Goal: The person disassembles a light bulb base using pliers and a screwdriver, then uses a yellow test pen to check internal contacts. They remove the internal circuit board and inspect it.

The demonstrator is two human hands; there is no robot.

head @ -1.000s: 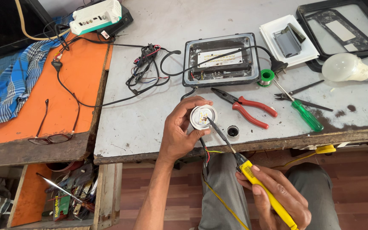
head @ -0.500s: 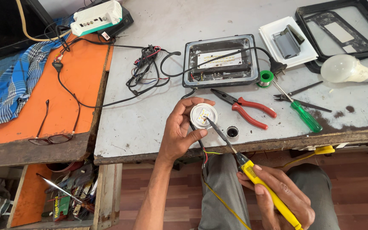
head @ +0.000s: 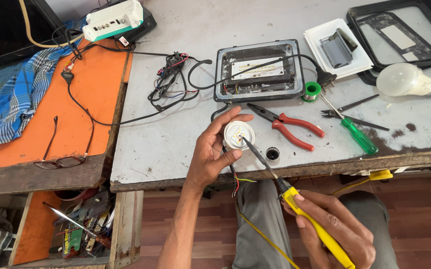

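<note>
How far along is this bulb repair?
Done: the white bulb dome is off and lies on the table. In hand: the left hand holds the round bulb base while the right hand puts the soldering iron tip on its board. Left: its loose wires dangle and the dome is not refitted.

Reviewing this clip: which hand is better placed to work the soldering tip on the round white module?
Right. The right hand already grips the yellow soldering iron, its tip on the round white module. The left hand is occupied steadying that module.
</note>
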